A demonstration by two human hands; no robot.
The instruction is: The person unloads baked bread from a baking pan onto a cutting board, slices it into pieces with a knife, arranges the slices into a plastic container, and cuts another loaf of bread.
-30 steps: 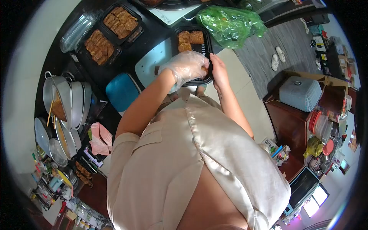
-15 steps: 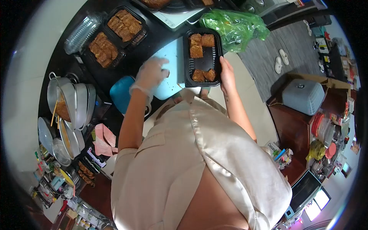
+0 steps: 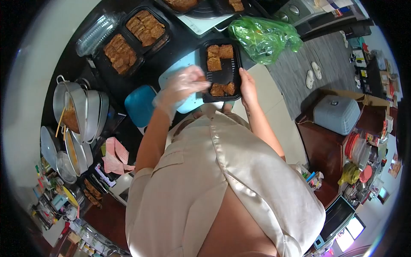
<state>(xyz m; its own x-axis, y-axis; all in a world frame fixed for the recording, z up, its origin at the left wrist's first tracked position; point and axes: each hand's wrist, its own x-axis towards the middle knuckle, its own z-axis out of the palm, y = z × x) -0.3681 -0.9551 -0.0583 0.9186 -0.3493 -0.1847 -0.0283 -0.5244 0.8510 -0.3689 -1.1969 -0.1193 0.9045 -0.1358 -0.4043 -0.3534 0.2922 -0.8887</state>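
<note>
My right hand (image 3: pixel 248 88) grips the right side of a black plastic tray (image 3: pixel 227 73), bare fingers at its rim. Browned food chunks (image 3: pixel 220 57) sit at the tray's far end, and smaller ones (image 3: pixel 222 89) lie at the near end. My left hand (image 3: pixel 184 88), in a clear plastic glove and blurred, is at the tray's left edge. Its fingers pinch a small brown food piece (image 3: pixel 199 79), partly hidden. Below that hand lies a light blue cutting board (image 3: pixel 190 103) with crumbs on it.
Two filled black trays (image 3: pixel 139 53) and clear lids (image 3: pixel 96 34) lie at the far left. A green plastic bag (image 3: pixel 265 38) sits right of my tray, near a white scale (image 3: pixel 199 23). Metal bowls (image 3: pixel 79 111) stand left; a blue item (image 3: pixel 139 105) lies closer.
My left hand has moved right, from over the cutting board to the tray's left edge, with the brown food piece. The tray has shifted slightly left and nearer.
</note>
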